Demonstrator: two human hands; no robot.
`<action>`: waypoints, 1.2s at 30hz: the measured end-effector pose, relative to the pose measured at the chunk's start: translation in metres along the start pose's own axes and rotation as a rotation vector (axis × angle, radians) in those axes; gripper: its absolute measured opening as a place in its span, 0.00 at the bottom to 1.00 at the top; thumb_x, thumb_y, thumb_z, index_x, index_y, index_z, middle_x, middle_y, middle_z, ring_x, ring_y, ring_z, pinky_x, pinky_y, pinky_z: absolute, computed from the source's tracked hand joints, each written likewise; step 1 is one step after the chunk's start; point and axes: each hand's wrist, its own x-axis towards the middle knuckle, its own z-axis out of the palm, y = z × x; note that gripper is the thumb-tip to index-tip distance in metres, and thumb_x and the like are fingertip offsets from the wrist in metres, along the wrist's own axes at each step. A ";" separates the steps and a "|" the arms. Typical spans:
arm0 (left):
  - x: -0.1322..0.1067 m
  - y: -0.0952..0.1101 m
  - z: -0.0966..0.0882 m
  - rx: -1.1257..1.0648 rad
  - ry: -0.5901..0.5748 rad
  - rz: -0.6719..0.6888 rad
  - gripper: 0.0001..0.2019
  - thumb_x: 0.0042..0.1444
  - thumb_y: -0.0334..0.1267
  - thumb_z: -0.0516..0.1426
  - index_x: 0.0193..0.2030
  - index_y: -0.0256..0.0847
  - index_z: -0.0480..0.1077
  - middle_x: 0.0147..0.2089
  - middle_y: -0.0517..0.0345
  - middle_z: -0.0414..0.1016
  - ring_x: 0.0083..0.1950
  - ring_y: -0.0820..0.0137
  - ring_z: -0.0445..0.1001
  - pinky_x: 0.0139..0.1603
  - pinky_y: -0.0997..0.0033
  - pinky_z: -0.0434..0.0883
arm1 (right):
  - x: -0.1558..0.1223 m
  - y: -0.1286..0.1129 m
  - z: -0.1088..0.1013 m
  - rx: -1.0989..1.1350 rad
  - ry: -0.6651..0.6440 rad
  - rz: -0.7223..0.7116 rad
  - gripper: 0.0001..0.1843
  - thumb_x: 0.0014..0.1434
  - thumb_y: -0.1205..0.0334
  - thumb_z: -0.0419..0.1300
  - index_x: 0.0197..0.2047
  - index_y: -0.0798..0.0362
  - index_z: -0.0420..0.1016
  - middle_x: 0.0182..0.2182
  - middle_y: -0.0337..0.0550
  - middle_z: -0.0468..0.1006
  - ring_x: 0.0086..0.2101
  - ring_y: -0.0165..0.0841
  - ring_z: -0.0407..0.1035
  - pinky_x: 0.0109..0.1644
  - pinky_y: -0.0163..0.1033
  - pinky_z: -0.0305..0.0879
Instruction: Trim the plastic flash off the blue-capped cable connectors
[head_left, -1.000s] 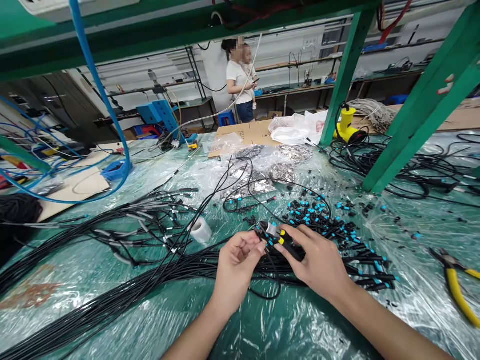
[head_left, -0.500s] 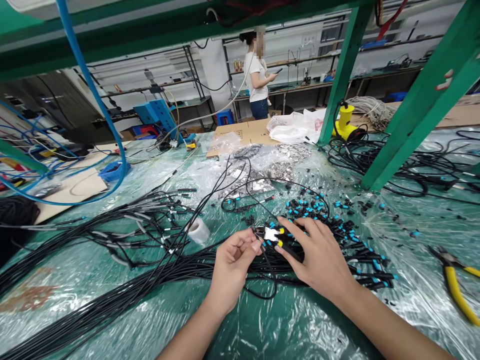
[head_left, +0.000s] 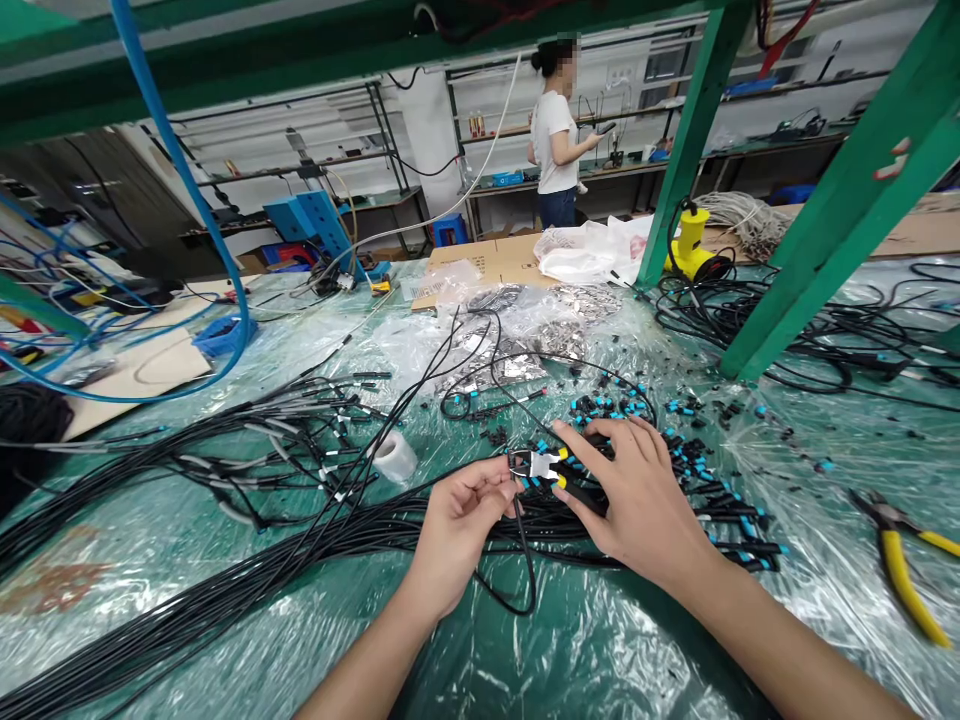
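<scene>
My right hand (head_left: 637, 500) grips a small black tool with yellow marks and silver jaws (head_left: 551, 468) over a pile of black connectors with blue tips (head_left: 705, 490). My left hand (head_left: 457, 520) pinches a thin black cable (head_left: 519, 560) and holds its end at the tool's jaws. The cable loops down below my hands. A thick bundle of black cables (head_left: 225, 590) runs from the left edge under both hands.
Yellow-handled pliers (head_left: 900, 565) lie at the right. A white tape roll (head_left: 395, 455) sits left of my hands. Green frame posts (head_left: 825, 220) stand on the plastic-covered table (head_left: 600, 640). A person (head_left: 556, 150) stands at a far bench. Blue hose (head_left: 217, 250) hangs left.
Both hands stayed together on the tool and cable, shifting slightly up. The cable loop below them has grown longer. The person at the far bench walked to the right.
</scene>
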 end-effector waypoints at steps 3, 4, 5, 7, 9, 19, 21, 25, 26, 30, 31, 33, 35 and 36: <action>0.001 0.000 0.000 0.004 0.021 -0.004 0.13 0.51 0.40 0.63 0.42 0.37 0.78 0.31 0.58 0.76 0.30 0.77 0.68 0.36 0.77 0.67 | -0.001 0.000 0.001 0.009 -0.007 0.011 0.35 0.58 0.51 0.61 0.67 0.44 0.57 0.48 0.49 0.64 0.52 0.42 0.59 0.65 0.58 0.49; 0.001 0.000 0.000 0.005 0.027 -0.003 0.13 0.50 0.40 0.64 0.42 0.38 0.78 0.31 0.58 0.76 0.30 0.77 0.68 0.36 0.77 0.67 | -0.001 0.000 0.001 0.015 -0.016 0.018 0.35 0.59 0.52 0.61 0.67 0.44 0.56 0.48 0.49 0.64 0.51 0.42 0.59 0.64 0.57 0.51; 0.001 0.001 0.000 0.006 0.030 0.000 0.13 0.50 0.40 0.64 0.42 0.38 0.78 0.31 0.58 0.77 0.30 0.77 0.68 0.36 0.77 0.67 | -0.002 -0.001 0.002 0.023 -0.028 0.026 0.35 0.59 0.52 0.60 0.67 0.43 0.56 0.48 0.49 0.64 0.51 0.42 0.59 0.62 0.55 0.55; 0.001 0.001 -0.001 0.016 0.031 0.015 0.12 0.50 0.40 0.64 0.41 0.39 0.79 0.31 0.58 0.77 0.30 0.77 0.68 0.36 0.77 0.68 | -0.003 -0.002 0.003 0.039 -0.056 0.040 0.34 0.60 0.53 0.59 0.68 0.43 0.55 0.48 0.49 0.65 0.49 0.41 0.61 0.57 0.51 0.61; 0.001 0.001 -0.002 0.033 0.029 0.031 0.12 0.50 0.41 0.64 0.41 0.39 0.79 0.30 0.58 0.77 0.30 0.77 0.68 0.36 0.77 0.68 | -0.004 -0.003 0.004 0.046 -0.085 0.052 0.33 0.62 0.52 0.58 0.68 0.42 0.56 0.47 0.49 0.66 0.46 0.41 0.62 0.52 0.49 0.64; 0.004 0.001 -0.009 0.074 0.026 0.044 0.13 0.52 0.41 0.63 0.43 0.39 0.78 0.30 0.60 0.76 0.31 0.78 0.68 0.37 0.79 0.67 | -0.004 -0.014 -0.004 0.138 -0.327 0.184 0.25 0.65 0.46 0.51 0.64 0.33 0.59 0.39 0.38 0.73 0.35 0.34 0.71 0.35 0.39 0.66; 0.003 0.004 -0.008 0.092 0.009 0.037 0.13 0.53 0.41 0.62 0.43 0.38 0.77 0.30 0.59 0.75 0.31 0.78 0.69 0.37 0.79 0.68 | -0.004 -0.016 -0.008 0.199 -0.380 0.221 0.24 0.64 0.45 0.51 0.63 0.32 0.61 0.40 0.36 0.75 0.32 0.31 0.71 0.32 0.37 0.64; 0.001 0.006 -0.001 0.097 0.007 -0.009 0.14 0.54 0.44 0.61 0.43 0.37 0.74 0.30 0.61 0.72 0.30 0.76 0.70 0.34 0.77 0.70 | -0.007 -0.022 -0.011 0.157 -0.345 0.231 0.24 0.63 0.46 0.53 0.62 0.34 0.63 0.39 0.38 0.76 0.29 0.31 0.71 0.30 0.36 0.62; 0.000 0.005 0.001 0.092 0.011 -0.029 0.15 0.54 0.45 0.61 0.43 0.37 0.73 0.29 0.62 0.70 0.29 0.76 0.70 0.34 0.77 0.71 | -0.008 -0.024 -0.011 0.124 -0.316 0.223 0.24 0.63 0.46 0.53 0.62 0.35 0.63 0.37 0.39 0.76 0.29 0.32 0.72 0.30 0.36 0.61; -0.002 0.000 0.003 0.135 -0.025 -0.066 0.18 0.57 0.50 0.57 0.47 0.39 0.71 0.26 0.65 0.65 0.27 0.75 0.71 0.34 0.75 0.72 | -0.011 -0.029 -0.012 0.115 -0.265 0.219 0.24 0.63 0.48 0.54 0.61 0.37 0.65 0.36 0.39 0.76 0.30 0.34 0.73 0.30 0.37 0.61; -0.002 0.000 0.002 0.172 -0.035 -0.056 0.18 0.58 0.50 0.56 0.48 0.39 0.71 0.26 0.65 0.64 0.27 0.75 0.71 0.34 0.75 0.71 | -0.010 -0.029 -0.013 0.149 -0.278 0.233 0.23 0.63 0.47 0.54 0.61 0.36 0.66 0.36 0.38 0.76 0.30 0.33 0.72 0.30 0.36 0.61; -0.002 0.001 0.000 0.265 -0.052 -0.018 0.18 0.60 0.50 0.53 0.48 0.39 0.72 0.25 0.65 0.63 0.27 0.75 0.71 0.35 0.76 0.70 | -0.008 -0.028 -0.018 0.258 -0.333 0.261 0.22 0.62 0.47 0.56 0.59 0.34 0.68 0.35 0.35 0.77 0.28 0.31 0.70 0.30 0.35 0.61; -0.003 0.003 -0.003 0.352 -0.069 0.019 0.17 0.61 0.49 0.52 0.46 0.39 0.73 0.24 0.65 0.62 0.27 0.75 0.70 0.34 0.77 0.68 | -0.005 -0.025 -0.023 0.416 -0.420 0.279 0.19 0.62 0.48 0.56 0.56 0.34 0.70 0.32 0.32 0.78 0.26 0.29 0.67 0.29 0.34 0.60; -0.003 0.005 -0.004 0.383 -0.078 0.031 0.17 0.62 0.49 0.51 0.44 0.39 0.73 0.24 0.65 0.61 0.27 0.75 0.70 0.33 0.77 0.67 | -0.004 -0.023 -0.026 0.512 -0.465 0.283 0.17 0.62 0.48 0.56 0.54 0.36 0.72 0.31 0.32 0.77 0.26 0.28 0.66 0.30 0.33 0.60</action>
